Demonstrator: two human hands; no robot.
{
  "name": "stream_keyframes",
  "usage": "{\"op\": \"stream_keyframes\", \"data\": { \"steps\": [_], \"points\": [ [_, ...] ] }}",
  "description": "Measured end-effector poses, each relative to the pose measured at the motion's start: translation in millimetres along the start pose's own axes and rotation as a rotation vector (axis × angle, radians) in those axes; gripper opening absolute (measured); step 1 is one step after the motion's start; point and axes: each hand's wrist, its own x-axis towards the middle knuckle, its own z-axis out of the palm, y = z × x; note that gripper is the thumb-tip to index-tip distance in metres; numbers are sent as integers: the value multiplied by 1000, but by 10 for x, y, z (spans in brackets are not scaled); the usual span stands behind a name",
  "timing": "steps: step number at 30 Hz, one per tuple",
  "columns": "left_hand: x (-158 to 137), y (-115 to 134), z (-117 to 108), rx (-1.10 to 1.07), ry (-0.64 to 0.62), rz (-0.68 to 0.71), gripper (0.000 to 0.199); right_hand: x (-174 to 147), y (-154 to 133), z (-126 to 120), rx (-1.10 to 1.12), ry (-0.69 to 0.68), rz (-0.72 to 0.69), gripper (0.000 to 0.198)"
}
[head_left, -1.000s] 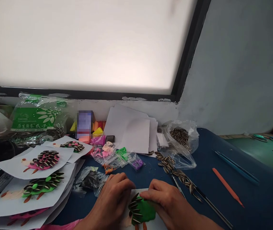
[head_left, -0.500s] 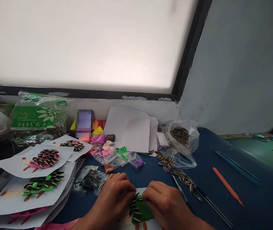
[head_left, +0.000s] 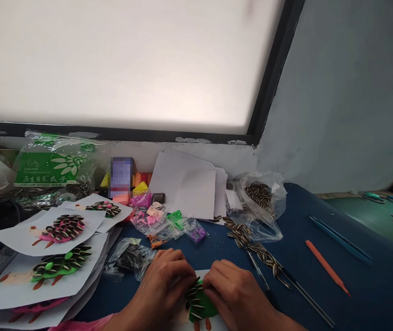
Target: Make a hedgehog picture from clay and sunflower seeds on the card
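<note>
Low in the view lies a small hedgehog picture of green clay (head_left: 208, 307) on white paper, with striped sunflower seeds (head_left: 195, 304) standing in its left part. Two brown clay feet show under the body. My left hand (head_left: 167, 285) is closed, its thumb and fingers pinched at the upper left edge of the seeds. From the other side my right hand (head_left: 236, 287) bends its closed fingers down onto the green clay. What either hand pinches is hidden by the fingers.
Finished-looking hedgehog pictures (head_left: 61, 274) are stacked on the left. Behind are clay packets (head_left: 176, 222), white sheets (head_left: 196, 193) and a bag of seeds (head_left: 258, 195). Loose seeds (head_left: 239, 233), metal tweezers (head_left: 309, 299), blue tweezers (head_left: 341, 241) and an orange tool (head_left: 327, 268) lie to the right.
My right hand has shifted very slightly to the left and up over the green clay. My left hand stays pinched at the same seeds.
</note>
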Motion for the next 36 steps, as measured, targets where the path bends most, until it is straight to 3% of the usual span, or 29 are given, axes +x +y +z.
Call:
{"op": "stream_keyframes", "data": {
  "steps": [12,20,27,36],
  "points": [
    [17,-102,85,34,67,71,25,48,-33,51,-189,78,-95,17],
    [31,-107,93,55,55,65,29,36,-51,78,-263,-8,-80,16],
    [19,58,-34,0,-6,-11,26,61,-63,-34,-240,-22,-67,14],
    [-17,47,-40,-64,22,-22,27,173,118,-292,-248,-58,155,18]
  ]
}}
